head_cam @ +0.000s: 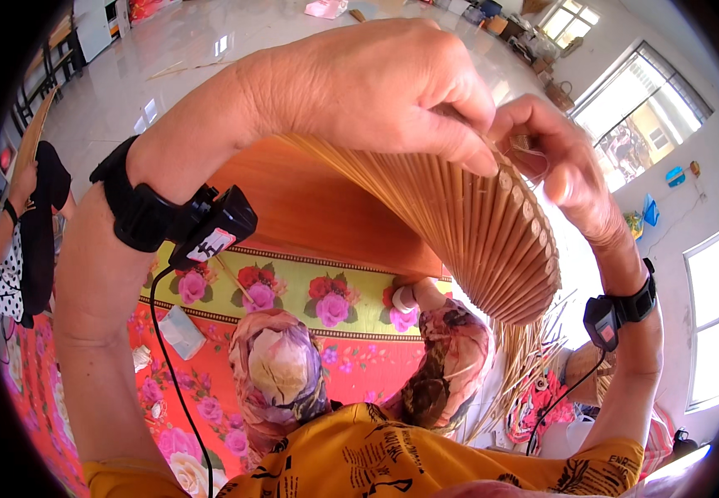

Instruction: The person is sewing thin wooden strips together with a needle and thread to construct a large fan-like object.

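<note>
A curved, fan-like piece of brown plant stalks [459, 224], bound side by side, hangs tilted before me. Its round-ended rim [530, 215] curves down on the right. My left hand [396, 93] pinches the upper rim between thumb and fingers. Just beyond that rim is my right hand [561, 146], its thumb apart from its bent index finger. A thin pale thread [536, 163] loops beside these fingers; whether they grip it is hidden. Both forearms wear black strapped devices, one on the left wrist [210, 221] and one on the right [605, 320].
A reddish-brown wooden board [328, 211] lies ahead on a floral mat [284, 258]. Loose stalks [515, 380] lie at my right, near a woven basket [583, 367]. A white packet [180, 333] rests at left. Another person's arm [20, 193] is at far left, holding a long flat piece.
</note>
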`<state>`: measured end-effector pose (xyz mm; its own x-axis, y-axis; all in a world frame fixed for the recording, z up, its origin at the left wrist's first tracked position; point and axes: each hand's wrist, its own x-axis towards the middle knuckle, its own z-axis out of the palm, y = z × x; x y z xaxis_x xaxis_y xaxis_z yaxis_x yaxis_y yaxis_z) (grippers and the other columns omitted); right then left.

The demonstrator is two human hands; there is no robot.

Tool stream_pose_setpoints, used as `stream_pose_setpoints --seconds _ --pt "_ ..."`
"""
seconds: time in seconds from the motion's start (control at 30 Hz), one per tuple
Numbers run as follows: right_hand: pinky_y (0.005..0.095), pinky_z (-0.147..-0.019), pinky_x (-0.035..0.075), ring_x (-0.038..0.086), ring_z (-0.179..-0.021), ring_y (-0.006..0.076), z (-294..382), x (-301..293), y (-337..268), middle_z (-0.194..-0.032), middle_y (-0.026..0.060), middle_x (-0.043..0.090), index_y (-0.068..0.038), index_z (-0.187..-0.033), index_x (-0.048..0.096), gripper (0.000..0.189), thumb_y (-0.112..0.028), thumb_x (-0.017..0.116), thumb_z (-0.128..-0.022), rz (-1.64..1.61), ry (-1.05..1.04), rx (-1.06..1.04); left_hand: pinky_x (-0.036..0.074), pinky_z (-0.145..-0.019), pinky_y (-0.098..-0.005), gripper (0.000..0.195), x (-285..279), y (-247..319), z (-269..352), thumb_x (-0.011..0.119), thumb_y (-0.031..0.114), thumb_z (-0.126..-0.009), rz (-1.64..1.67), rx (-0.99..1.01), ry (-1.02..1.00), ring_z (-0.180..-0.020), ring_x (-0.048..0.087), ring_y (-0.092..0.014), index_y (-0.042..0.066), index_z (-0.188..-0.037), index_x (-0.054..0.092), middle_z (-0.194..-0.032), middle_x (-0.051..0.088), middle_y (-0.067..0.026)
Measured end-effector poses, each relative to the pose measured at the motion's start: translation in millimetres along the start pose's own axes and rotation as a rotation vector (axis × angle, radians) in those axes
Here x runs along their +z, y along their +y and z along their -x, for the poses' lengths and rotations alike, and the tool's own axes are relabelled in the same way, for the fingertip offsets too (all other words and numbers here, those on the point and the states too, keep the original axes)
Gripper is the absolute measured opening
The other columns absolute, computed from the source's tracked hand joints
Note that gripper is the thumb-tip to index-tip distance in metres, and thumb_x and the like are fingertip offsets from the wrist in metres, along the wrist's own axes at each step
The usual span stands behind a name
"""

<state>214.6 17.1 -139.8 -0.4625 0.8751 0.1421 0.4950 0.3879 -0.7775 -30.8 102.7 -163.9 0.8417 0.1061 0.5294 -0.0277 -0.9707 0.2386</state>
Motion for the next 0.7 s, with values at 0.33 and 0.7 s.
stream_pose_setpoints --seconds 0.33,0.7 --pt "0.0217 -0.064 0.034 0.039 -0.072 0.0055 12 23 6 -0.082 -0.0059 0.041 -0.006 -0.127 0.052 0.064 -0.021 0.087 -0.076 -0.026 -0.037 0.009 0.036 -0.050 -0.0358 0.018 12 22 11 0.076 0.020 -0.087 -0.004 0.005 0.047 -0.050 0.043 -0.026 0.003 -0.085 0.069 -0.062 0.052 -0.0133" --pt "0.0392 -0.077 0.052 0.064 -0.082 0.0275 94 63 -21 -0.090 0.0112 0.066 0.000 -0.122 0.058 0.045 -0.019 0.078 -0.086 0.831 0.244 -0.435 0.049 -0.051 -0.0370 0.024 81 68 45 0.080 0.026 -0.083 -0.229 -0.045 0.262 -0.058 0.062 -0.030 0.005 -0.087 0.069 -0.069 0.064 -0.0104"
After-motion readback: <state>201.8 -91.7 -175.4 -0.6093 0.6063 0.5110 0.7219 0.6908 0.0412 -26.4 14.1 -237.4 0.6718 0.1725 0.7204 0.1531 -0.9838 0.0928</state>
